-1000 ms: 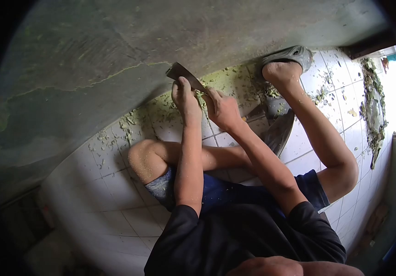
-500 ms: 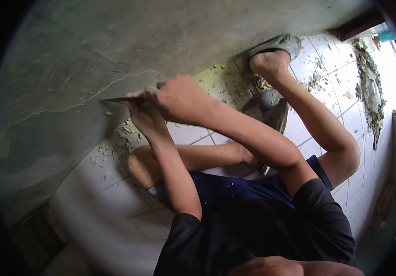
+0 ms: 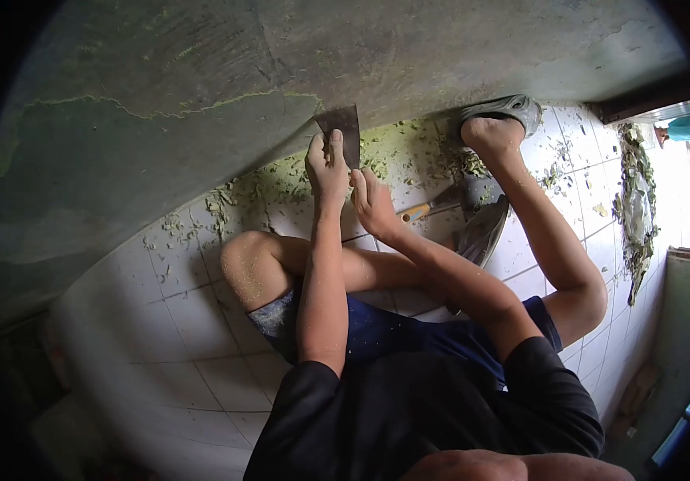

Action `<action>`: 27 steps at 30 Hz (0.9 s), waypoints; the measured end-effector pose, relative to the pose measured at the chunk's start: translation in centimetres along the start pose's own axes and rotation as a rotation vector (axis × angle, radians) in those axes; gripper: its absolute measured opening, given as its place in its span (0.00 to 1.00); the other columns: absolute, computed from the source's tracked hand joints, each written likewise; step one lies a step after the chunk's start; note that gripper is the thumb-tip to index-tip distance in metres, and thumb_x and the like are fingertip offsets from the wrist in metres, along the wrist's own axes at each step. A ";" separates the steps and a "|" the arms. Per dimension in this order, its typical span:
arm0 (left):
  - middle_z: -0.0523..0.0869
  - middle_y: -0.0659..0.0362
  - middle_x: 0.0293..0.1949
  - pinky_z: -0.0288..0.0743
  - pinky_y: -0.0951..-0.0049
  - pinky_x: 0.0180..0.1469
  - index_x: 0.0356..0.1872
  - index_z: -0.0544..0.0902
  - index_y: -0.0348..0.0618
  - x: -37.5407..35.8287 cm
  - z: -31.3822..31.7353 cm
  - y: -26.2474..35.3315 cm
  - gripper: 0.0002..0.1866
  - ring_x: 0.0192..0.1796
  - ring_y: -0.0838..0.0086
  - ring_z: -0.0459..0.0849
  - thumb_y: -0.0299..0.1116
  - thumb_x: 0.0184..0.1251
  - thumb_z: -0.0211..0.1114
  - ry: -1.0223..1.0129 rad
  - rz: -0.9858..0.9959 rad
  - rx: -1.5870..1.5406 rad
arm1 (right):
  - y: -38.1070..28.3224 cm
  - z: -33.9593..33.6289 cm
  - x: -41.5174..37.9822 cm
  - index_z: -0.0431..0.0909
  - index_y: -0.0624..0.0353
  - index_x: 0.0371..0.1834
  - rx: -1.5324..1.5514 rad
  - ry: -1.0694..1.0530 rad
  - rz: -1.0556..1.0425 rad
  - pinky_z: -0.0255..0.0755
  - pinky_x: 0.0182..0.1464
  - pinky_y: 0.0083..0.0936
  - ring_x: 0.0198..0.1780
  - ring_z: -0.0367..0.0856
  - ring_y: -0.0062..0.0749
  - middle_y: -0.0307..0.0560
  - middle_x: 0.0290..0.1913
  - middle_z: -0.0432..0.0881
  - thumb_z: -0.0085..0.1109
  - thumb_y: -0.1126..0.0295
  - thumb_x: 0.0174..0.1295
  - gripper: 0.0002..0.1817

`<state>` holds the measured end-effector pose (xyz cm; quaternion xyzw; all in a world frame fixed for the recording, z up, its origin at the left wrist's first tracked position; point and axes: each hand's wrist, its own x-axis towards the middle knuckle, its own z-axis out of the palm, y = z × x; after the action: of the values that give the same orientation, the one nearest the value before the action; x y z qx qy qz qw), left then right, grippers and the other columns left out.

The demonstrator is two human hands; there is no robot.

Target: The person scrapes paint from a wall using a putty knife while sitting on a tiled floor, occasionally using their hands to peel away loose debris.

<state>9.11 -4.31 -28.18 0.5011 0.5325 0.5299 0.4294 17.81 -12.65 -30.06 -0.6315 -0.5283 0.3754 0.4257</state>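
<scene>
A dark, flat metal scraper blade [image 3: 346,135] stands with its far edge at the base of the green-grey wall [image 3: 201,144]. My left hand [image 3: 329,178] is closed on it, thumb and fingers lying along its face. Close beside it, my right hand [image 3: 375,210] has its fingertips pinched at the blade's near corner. An uneven edge of peeled, pale green paint [image 3: 225,103] runs across the wall to the left of the blade.
Paint flakes [image 3: 285,178] litter the white tiled floor [image 3: 193,329] along the wall. A yellow-handled tool [image 3: 415,213] lies near my right hand. My sandalled foot [image 3: 501,120] is against the wall. A long heap of debris [image 3: 640,204] lies at right.
Both hands have moved right along the wall with the blade, which has turned from edge-on to showing its face. My right hand has dropped from over the left to beside it.
</scene>
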 end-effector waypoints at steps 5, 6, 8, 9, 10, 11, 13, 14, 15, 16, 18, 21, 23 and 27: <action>0.73 0.58 0.22 0.66 0.68 0.31 0.31 0.74 0.36 -0.4 0.0 0.1 0.20 0.25 0.75 0.70 0.43 0.80 0.61 0.049 0.026 0.093 | 0.0 1.7 -0.5 0.69 0.65 0.41 0.055 0.109 -0.125 0.64 0.32 0.56 0.34 0.74 0.76 0.73 0.29 0.74 0.45 0.64 0.80 0.13; 0.73 0.61 0.22 0.65 0.70 0.31 0.31 0.74 0.37 -0.5 0.2 0.3 0.20 0.26 0.77 0.69 0.43 0.81 0.59 0.072 0.043 0.088 | -0.3 1.5 -0.3 0.69 0.64 0.41 0.082 0.079 -0.079 0.64 0.32 0.56 0.34 0.74 0.76 0.74 0.29 0.74 0.45 0.65 0.80 0.13; 0.72 0.64 0.23 0.64 0.71 0.31 0.31 0.75 0.37 -0.5 0.5 0.5 0.20 0.27 0.79 0.68 0.42 0.82 0.58 0.100 0.057 0.080 | -0.1 1.6 -0.1 0.69 0.64 0.41 0.105 0.044 -0.033 0.64 0.32 0.55 0.35 0.74 0.76 0.74 0.29 0.74 0.45 0.65 0.80 0.13; 0.74 0.60 0.23 0.66 0.69 0.31 0.32 0.75 0.36 -0.4 0.5 0.6 0.19 0.26 0.75 0.70 0.42 0.81 0.59 0.124 0.082 0.101 | -0.1 1.9 -0.1 0.69 0.64 0.41 0.102 0.073 -0.071 0.65 0.32 0.55 0.35 0.74 0.76 0.74 0.29 0.75 0.45 0.65 0.80 0.12; 0.76 0.56 0.23 0.67 0.67 0.31 0.32 0.74 0.36 -0.3 0.5 0.7 0.19 0.25 0.72 0.72 0.41 0.80 0.60 0.147 0.106 0.124 | -0.3 2.1 -0.1 0.69 0.64 0.41 0.100 0.102 -0.106 0.65 0.32 0.56 0.35 0.75 0.76 0.74 0.29 0.75 0.45 0.66 0.79 0.12; 0.76 0.56 0.23 0.67 0.67 0.31 0.32 0.74 0.36 -0.3 0.5 0.8 0.19 0.25 0.72 0.72 0.41 0.80 0.60 0.151 0.103 0.122 | -0.4 2.3 -0.2 0.69 0.64 0.41 0.097 0.097 -0.107 0.65 0.32 0.56 0.35 0.75 0.76 0.74 0.29 0.75 0.45 0.66 0.79 0.12; 0.75 0.56 0.22 0.66 0.67 0.30 0.31 0.74 0.36 -0.2 0.2 1.1 0.18 0.25 0.72 0.71 0.40 0.80 0.60 0.114 0.091 0.134 | -0.8 2.5 -0.4 0.69 0.65 0.41 0.112 0.130 -0.082 0.65 0.31 0.56 0.34 0.75 0.76 0.73 0.29 0.75 0.46 0.66 0.79 0.12; 0.75 0.56 0.22 0.66 0.67 0.30 0.31 0.74 0.36 -0.1 0.2 1.2 0.18 0.25 0.72 0.71 0.40 0.80 0.60 0.117 0.091 0.132 | -0.9 2.4 -0.3 0.69 0.65 0.41 0.110 0.128 -0.084 0.65 0.31 0.56 0.34 0.75 0.76 0.73 0.29 0.75 0.46 0.66 0.79 0.12; 0.74 0.57 0.21 0.65 0.67 0.30 0.31 0.73 0.37 -0.1 0.2 1.4 0.18 0.24 0.72 0.70 0.40 0.80 0.60 0.109 0.072 0.138 | -0.9 2.3 -0.2 0.69 0.65 0.40 0.108 0.128 -0.071 0.65 0.31 0.57 0.33 0.76 0.76 0.73 0.28 0.75 0.46 0.66 0.79 0.13; 0.72 0.57 0.21 0.64 0.68 0.29 0.30 0.73 0.37 -0.1 0.3 1.4 0.19 0.23 0.73 0.69 0.40 0.80 0.60 0.103 0.055 0.142 | -1.0 2.1 -0.1 0.70 0.65 0.40 0.105 0.127 -0.059 0.65 0.30 0.57 0.32 0.76 0.76 0.74 0.27 0.75 0.47 0.65 0.79 0.13; 0.71 0.59 0.20 0.63 0.68 0.28 0.29 0.72 0.38 0.1 0.7 1.3 0.19 0.23 0.74 0.67 0.39 0.80 0.60 0.113 0.047 0.097 | -1.0 1.4 0.4 0.70 0.65 0.39 0.051 0.134 -0.082 0.65 0.30 0.58 0.31 0.75 0.76 0.73 0.25 0.75 0.47 0.65 0.79 0.13; 0.68 0.61 0.19 0.60 0.69 0.27 0.27 0.70 0.38 0.4 1.2 1.6 0.20 0.23 0.77 0.65 0.39 0.80 0.60 0.116 0.049 0.019 | -1.4 0.2 0.8 0.70 0.65 0.37 -0.037 0.137 -0.082 0.65 0.30 0.58 0.29 0.75 0.76 0.74 0.23 0.75 0.48 0.64 0.79 0.15; 0.68 0.62 0.19 0.59 0.69 0.27 0.26 0.70 0.38 0.5 1.3 1.8 0.20 0.23 0.78 0.64 0.38 0.80 0.60 0.110 0.057 -0.013 | -1.9 -0.5 0.8 0.70 0.65 0.37 -0.082 0.102 -0.054 0.66 0.30 0.58 0.29 0.76 0.76 0.74 0.23 0.75 0.49 0.63 0.79 0.15; 0.68 0.64 0.19 0.59 0.71 0.27 0.27 0.71 0.37 0.3 1.5 2.8 0.20 0.23 0.80 0.64 0.38 0.80 0.60 0.132 0.056 -0.049 | -2.6 -1.2 0.8 0.70 0.64 0.37 -0.052 0.084 -0.079 0.67 0.30 0.59 0.30 0.76 0.76 0.73 0.23 0.75 0.48 0.62 0.79 0.15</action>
<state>10.77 -3.99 -25.51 0.4692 0.5321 0.5867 0.3905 18.13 -11.77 -27.22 -0.6362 -0.5439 0.3179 0.4455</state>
